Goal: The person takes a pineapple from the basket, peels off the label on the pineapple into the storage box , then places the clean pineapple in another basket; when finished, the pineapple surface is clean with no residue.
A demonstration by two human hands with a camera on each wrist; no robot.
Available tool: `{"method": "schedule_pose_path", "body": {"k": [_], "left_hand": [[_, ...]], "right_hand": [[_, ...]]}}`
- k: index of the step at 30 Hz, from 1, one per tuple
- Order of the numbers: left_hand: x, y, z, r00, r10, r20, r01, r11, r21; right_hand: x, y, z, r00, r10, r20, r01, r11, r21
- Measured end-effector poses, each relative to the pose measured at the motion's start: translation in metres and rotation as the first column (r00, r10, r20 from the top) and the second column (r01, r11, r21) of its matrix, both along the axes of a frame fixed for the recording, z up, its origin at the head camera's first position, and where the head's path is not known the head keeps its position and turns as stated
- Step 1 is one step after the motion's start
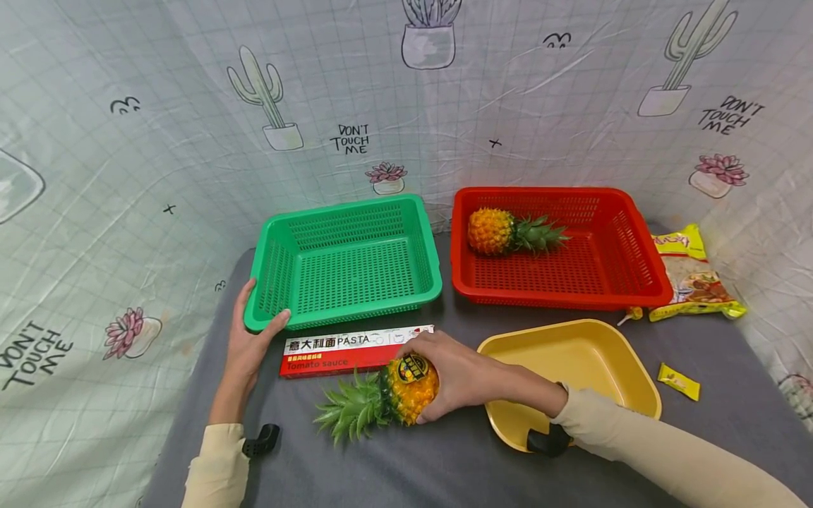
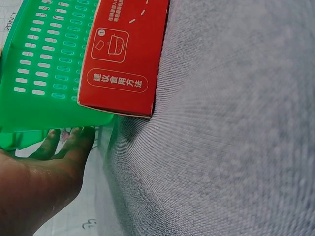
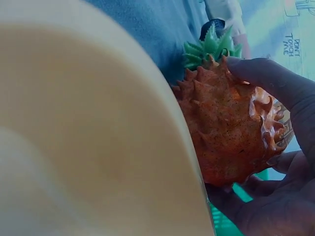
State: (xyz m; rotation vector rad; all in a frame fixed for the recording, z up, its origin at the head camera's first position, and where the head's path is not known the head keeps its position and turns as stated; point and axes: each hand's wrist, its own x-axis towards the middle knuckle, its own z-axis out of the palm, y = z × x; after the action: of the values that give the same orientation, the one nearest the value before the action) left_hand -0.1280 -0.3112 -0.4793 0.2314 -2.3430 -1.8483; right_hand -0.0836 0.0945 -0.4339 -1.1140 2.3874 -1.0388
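My right hand (image 1: 444, 370) grips a pineapple (image 1: 396, 395) lying on the grey table, its leaves pointing left; the right wrist view shows my fingers (image 3: 275, 83) curled round its orange body (image 3: 226, 132). My left hand (image 1: 250, 335) holds the front left corner of an empty green basket (image 1: 346, 261), thumb on the rim; in the left wrist view my fingers (image 2: 74, 142) sit under the green basket's wall (image 2: 44, 69). A red and white pasta box (image 1: 346, 349) lies between the basket and the pineapple. A second pineapple (image 1: 504, 231) lies in the red basket (image 1: 625, 261).
An empty yellow tub (image 1: 568, 367) sits under my right forearm. A noodle packet (image 1: 692, 275) lies right of the red basket, a small yellow sachet (image 1: 678, 381) near the tub. A printed cloth backdrop surrounds the table.
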Motion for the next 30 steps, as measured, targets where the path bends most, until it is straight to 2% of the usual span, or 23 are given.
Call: {"method": "schedule_pose_path", "body": {"k": [4,8,17,24,27,29,30], "left_hand": [[-0.001,0.000,0.001,1.000,-0.005,-0.007,0.005,1.000,0.015],[-0.001,0.001,0.003,1.000,-0.005,-0.001,0.005,1.000,-0.007],[-0.001,0.002,0.004,1.000,-0.009,0.011,0.009,1.000,-0.009],[0.004,0.006,0.009,0.999,0.010,0.033,-0.009,1.000,-0.026],[0.010,0.010,0.017,0.999,0.047,0.013,-0.046,0.993,-0.108],[0.016,0.016,0.026,0.996,0.061,-0.058,-0.071,0.976,-0.205],[0.019,0.019,0.031,0.993,0.057,-0.104,-0.084,0.957,-0.278]], "right_hand": [[0.003,0.000,-0.002,1.000,-0.007,-0.001,0.007,1.000,0.021],[0.003,0.000,-0.004,1.000,-0.020,-0.004,0.020,0.999,0.037],[0.003,-0.001,-0.002,1.000,-0.007,0.007,0.007,0.998,0.062],[0.003,-0.001,-0.001,1.000,-0.003,-0.001,0.003,0.997,0.081],[0.003,-0.001,-0.001,1.000,0.003,0.004,-0.003,0.997,0.077],[0.004,-0.001,-0.001,1.000,0.004,0.005,-0.005,0.997,0.081],[0.005,0.000,-0.001,1.000,0.003,0.005,-0.003,0.997,0.083]]}}
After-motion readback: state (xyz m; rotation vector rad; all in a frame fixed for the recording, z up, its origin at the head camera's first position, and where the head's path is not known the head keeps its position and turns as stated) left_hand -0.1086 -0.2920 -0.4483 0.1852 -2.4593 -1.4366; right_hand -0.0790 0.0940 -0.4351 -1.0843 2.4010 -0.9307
